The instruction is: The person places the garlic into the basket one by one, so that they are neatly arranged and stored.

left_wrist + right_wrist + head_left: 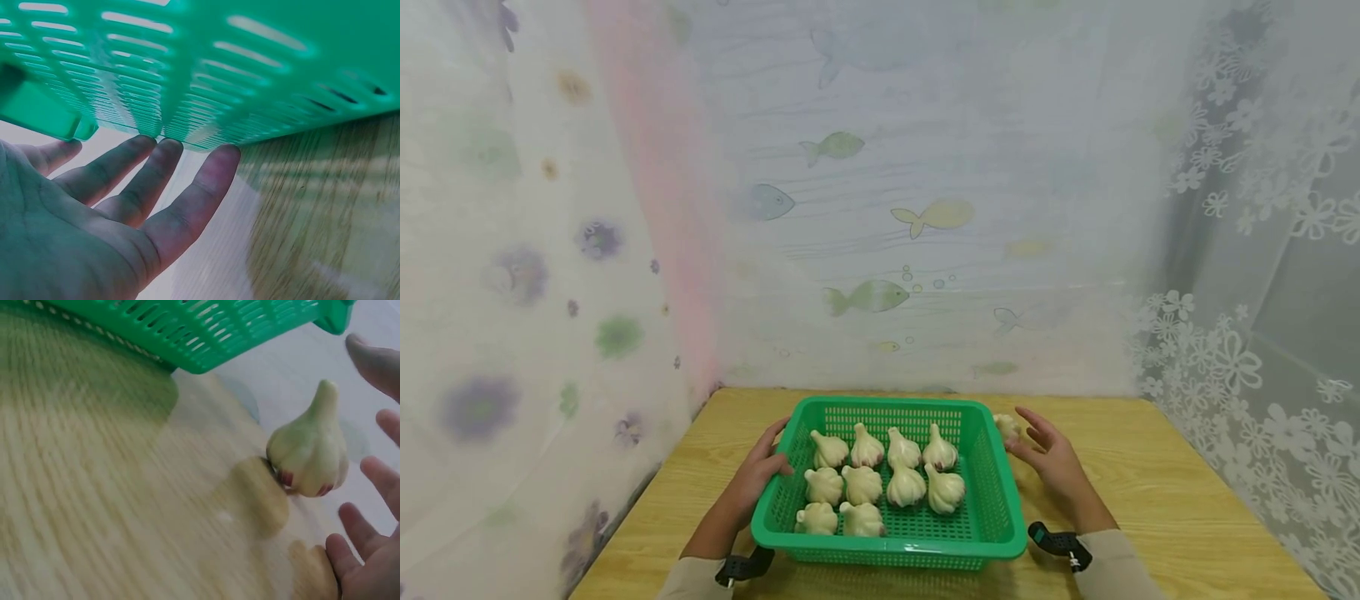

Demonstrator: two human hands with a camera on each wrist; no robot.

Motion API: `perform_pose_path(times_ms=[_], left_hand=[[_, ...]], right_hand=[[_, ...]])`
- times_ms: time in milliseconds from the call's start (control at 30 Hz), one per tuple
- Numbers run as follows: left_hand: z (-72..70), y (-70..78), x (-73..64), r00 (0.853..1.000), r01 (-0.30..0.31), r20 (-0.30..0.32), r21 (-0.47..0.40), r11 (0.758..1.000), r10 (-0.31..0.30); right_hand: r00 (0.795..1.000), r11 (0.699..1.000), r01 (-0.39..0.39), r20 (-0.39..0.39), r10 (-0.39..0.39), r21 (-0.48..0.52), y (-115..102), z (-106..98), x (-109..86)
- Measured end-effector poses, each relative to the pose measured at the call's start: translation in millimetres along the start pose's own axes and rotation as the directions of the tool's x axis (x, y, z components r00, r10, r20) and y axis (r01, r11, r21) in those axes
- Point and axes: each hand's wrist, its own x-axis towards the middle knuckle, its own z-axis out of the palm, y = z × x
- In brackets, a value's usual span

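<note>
A green plastic basket (pixel 895 546) stands in front of me, holding several garlic bulbs (pixel 862 483) arranged in rows. At its left side my left hand (pixel 754 477) has the thumb over the rim, while the other fingers (pixel 195 203) reach along the outside of the slotted wall. One more garlic bulb (pixel 309 447) sits upright on the table, just beyond the basket's right side. Beside that bulb, my right hand (pixel 1056 467) has its fingers spread and its thumb toward the basket; in the right wrist view there is a gap between fingers and bulb.
The basket and the bulb stand on a wood-grain table (pixel 1165 492). A fish-patterned curtain (pixel 925 167) hangs behind its far edge, with flowered sheets (pixel 520 333) down the left and right sides. A dark band (pixel 1060 542) is round my right wrist.
</note>
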Motion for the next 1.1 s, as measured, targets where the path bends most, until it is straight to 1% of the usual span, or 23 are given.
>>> perform_pose_path(times_ms=[133,267,400,533,733,1033,1100], left_hand=[[0.8,1.6,0.4,1.000,0.002,-0.006,-0.002,1.000,-0.002],[0.8,2.1,0.6,1.000,-0.001,-0.001,0.001,1.000,0.001],[0.9,2.1,0.5,1.000,-0.006,0.005,0.004,1.000,0.006],[1.7,2.7,0.4,1.000,-0.008,0.007,0.004,1.000,0.008],[1.8,3.4,0.2,1.000,-0.002,0.003,0.004,1.000,0.002],[1.3,3.2,-1.3,1.000,0.002,-0.004,0.008,1.000,-0.002],[1.3,3.1,-1.7,1.000,0.000,-0.006,0.009,1.000,0.000]], right_hand=[[0.998,0.999,-0.023,0.059,0.025,-0.034,0,4,-0.9],[0.997,0.997,-0.035,0.067,0.039,-0.072,-1,6,-0.3],[0.997,0.995,-0.035,0.062,0.041,-0.094,-1,7,-0.3],[0.998,0.994,-0.020,0.054,0.026,-0.107,-2,7,-0.5],[1.000,0.995,-0.001,0.025,0.003,-0.103,3,9,1.0],[1.000,0.994,-0.005,-0.011,0.004,-0.114,2,11,-0.1],[0.999,0.993,-0.012,-0.038,0.008,-0.118,2,11,-0.3]])
